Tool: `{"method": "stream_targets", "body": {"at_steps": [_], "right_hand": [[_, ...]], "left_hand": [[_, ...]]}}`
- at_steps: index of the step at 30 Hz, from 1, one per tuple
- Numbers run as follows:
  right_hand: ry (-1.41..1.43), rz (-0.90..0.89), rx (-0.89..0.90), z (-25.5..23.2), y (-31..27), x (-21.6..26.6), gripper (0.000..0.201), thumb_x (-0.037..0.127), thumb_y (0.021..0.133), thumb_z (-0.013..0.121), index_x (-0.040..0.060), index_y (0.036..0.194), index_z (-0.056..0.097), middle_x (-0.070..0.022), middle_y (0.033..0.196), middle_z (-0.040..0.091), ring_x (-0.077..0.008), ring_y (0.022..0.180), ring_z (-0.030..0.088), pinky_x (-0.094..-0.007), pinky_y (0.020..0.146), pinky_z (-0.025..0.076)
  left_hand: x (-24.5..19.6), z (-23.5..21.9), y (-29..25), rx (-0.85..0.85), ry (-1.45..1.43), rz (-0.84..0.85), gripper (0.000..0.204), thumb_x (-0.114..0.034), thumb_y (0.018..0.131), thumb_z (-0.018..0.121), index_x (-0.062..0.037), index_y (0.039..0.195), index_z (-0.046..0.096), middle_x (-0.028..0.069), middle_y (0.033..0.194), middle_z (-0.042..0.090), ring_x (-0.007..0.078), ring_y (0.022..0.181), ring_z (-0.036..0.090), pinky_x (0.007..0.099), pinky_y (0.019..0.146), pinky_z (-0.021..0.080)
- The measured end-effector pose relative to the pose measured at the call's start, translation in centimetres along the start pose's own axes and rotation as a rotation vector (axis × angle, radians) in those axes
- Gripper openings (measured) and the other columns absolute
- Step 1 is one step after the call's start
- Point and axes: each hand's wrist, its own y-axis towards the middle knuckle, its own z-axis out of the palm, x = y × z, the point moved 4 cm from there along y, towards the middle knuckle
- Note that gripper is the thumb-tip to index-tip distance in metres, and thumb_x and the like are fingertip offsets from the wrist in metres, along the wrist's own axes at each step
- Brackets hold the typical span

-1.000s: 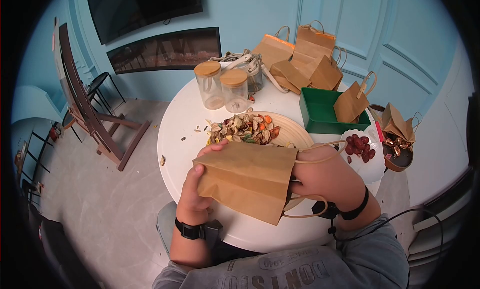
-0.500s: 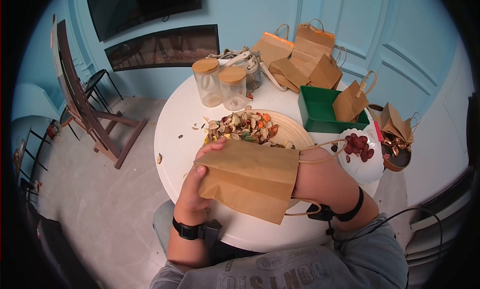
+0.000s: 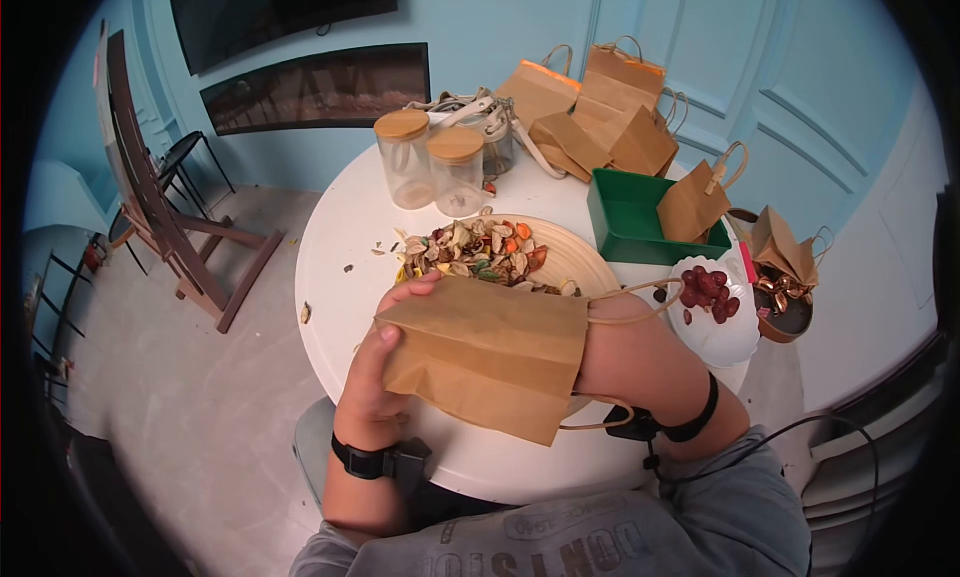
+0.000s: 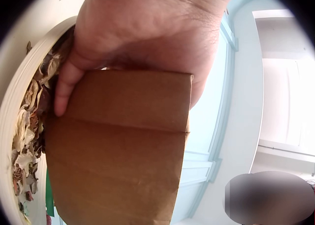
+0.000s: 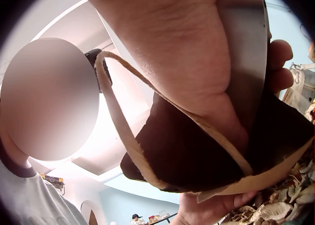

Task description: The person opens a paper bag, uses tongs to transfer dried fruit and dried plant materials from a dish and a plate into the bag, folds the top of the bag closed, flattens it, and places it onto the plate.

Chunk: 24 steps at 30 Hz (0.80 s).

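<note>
A brown paper bag point(image 3: 480, 357) lies on its side above the table, its mouth toward the right. My left hand point(image 4: 142, 38) grips the bag's closed end, thumb on the near face and fingers round the far edge. My right hand point(image 5: 182, 48) reaches in at the mouth, between the two twisted handles point(image 5: 125, 131). In the right wrist view it holds a curved, smooth metal vessel point(image 5: 246, 48), with fingertips showing past the vessel's edge. The bag hides the vessel's far end. Dried petals point(image 3: 480, 247) lie heaped on a round ribbed tray point(image 3: 585, 257) just beyond the bag.
Two lidded glass jars point(image 3: 404, 162) stand at the back left of the white table point(image 3: 330, 257). Behind are several paper bags point(image 3: 615, 107). On the right are a green box point(image 3: 620, 232) with a small bag in it and a white plate point(image 3: 725, 342) of red dates point(image 3: 708, 289).
My right hand has slid a little deeper into the bag, and less of its fingers shows at the mouth. My left hand keeps its grip. The head view has shifted slightly.
</note>
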Motion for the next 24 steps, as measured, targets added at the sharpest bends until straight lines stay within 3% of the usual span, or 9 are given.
{"method": "stream_targets", "body": {"at_steps": [3,24], "right_hand": [[-0.023,-0.023,0.017,0.4,-0.1,-0.1,0.017,0.022,0.074,0.067,0.0119,0.087,0.069,-0.0047,0.079,0.067,-0.0265,0.072,0.065,-0.0365,0.061,0.050],[-0.019,0.156,-0.198,1.5,0.7,0.3,0.014,0.026,0.057,0.067,0.0143,0.054,0.061,-0.0053,0.055,0.055,-0.0265,0.051,0.057,-0.0399,0.048,0.040]], "left_hand": [[0.0,-0.1,0.0,-0.011,0.010,-0.002,0.067,-0.044,0.080,0.066,-0.0050,0.133,0.049,0.0134,0.145,0.042,0.0291,0.136,0.041,0.0426,0.114,0.032],[0.1,-0.3,0.0,-0.024,-0.001,-0.001,0.064,-0.041,0.082,0.064,-0.0046,0.133,0.050,0.0145,0.146,0.042,0.0295,0.135,0.042,0.0428,0.113,0.032]]}}
